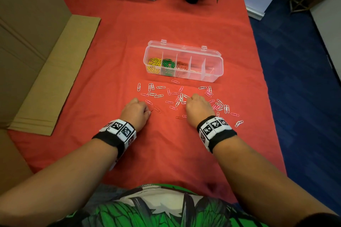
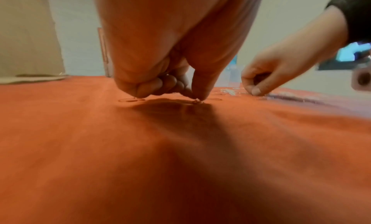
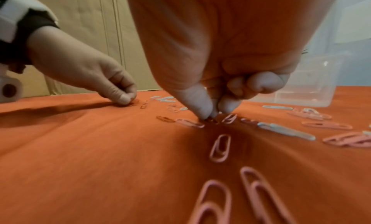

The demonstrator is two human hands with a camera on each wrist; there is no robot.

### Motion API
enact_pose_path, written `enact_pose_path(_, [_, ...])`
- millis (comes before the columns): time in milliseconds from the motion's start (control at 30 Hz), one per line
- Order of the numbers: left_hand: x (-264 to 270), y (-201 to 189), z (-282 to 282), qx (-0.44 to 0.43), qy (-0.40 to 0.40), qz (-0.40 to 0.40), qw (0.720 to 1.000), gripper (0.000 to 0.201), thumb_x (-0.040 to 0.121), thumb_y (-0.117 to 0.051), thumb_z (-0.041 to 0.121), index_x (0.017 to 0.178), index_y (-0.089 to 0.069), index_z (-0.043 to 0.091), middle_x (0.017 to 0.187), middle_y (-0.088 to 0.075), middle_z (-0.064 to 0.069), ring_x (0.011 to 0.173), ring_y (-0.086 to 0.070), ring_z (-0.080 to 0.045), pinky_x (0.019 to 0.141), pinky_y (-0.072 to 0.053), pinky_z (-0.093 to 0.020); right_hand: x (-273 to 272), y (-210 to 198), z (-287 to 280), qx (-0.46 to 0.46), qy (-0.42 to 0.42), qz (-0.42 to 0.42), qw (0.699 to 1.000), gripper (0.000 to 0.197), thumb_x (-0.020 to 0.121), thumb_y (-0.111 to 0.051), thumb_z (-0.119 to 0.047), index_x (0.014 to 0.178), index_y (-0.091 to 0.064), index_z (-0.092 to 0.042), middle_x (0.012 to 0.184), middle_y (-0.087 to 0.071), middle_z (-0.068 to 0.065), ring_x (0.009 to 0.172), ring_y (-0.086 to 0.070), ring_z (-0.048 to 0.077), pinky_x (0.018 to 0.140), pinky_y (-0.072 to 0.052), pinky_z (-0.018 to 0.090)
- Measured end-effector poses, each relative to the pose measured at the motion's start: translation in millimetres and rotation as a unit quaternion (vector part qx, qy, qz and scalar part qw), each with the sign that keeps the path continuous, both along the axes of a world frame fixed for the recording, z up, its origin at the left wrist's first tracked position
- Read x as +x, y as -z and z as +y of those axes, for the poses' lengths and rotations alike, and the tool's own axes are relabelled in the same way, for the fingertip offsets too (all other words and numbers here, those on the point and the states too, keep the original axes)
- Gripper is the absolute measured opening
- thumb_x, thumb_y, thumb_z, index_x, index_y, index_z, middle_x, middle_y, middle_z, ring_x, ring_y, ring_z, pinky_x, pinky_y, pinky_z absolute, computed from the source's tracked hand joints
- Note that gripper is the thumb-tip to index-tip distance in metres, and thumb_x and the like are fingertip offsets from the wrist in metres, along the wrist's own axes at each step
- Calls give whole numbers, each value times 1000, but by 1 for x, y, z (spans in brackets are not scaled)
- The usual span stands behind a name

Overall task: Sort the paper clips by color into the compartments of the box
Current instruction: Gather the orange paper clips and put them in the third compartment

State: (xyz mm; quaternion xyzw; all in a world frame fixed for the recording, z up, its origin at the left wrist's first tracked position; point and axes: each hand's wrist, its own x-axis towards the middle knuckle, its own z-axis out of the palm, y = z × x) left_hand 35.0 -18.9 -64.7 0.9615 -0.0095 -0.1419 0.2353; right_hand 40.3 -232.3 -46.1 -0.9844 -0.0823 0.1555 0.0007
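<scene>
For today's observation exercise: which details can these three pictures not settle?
- Head view: right hand covers whatever it pinches.
- Left wrist view: clip under the left hand's fingertips is blurred, colour unclear.
- Head view: box, two right compartments' contents too faint.

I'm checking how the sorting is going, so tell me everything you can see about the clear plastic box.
The clear plastic box is long, see-through, with thin dividers forming five compartments in a row. Its hinged lid stands open behind, two latch tabs on its edge. It sits flat on the red cloth, beyond the loose clips. From the left: yellow clips, green clips, red clips; the last two look almost bare. Neither hand touches it.
</scene>
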Motion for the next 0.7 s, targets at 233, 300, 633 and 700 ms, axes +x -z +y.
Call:
enact_pose_path(233, [2,-11,2,-310,-139,76,937,26,82,-64,6,69,-50,22,61,-47,3,55,-44,-8,56,-36,-17,5,5,-5,168,97,63,979,17,88,-44,-7,101,-55,-3,108,-53,18,101,-53,35,89,-41,38])
enact_pose_path(300, [2,-13,2,-396,-190,106,892,26,82,-61,-1,70,-50,19,54,-48,5,44,-46,-2,47,-37,-11,6,3,-9,230,131,63,962,10,87,-49,-8,92,-58,-7,99,-52,12,95,-54,30,86,-42,34])
enact_pose_path(633, [0,-31,4,-584,-275,295,705,20,54,-35,8,66,-50,11,56,-56,-4,47,-43,-12,45,-37,-17,-30,17,16,89,-78,-51,992,14,81,-51,-3,94,-56,-3,100,-53,14,95,-53,34,78,-46,43])
enact_pose_path(700, [1,-29,4,-561,-288,296,718,18,64,-35,6,67,-53,11,57,-60,-2,47,-48,-11,46,-44,-17,-32,18,19,77,-88,-57,992,15,82,-45,0,94,-55,-1,99,-53,16,91,-53,35,76,-46,44])
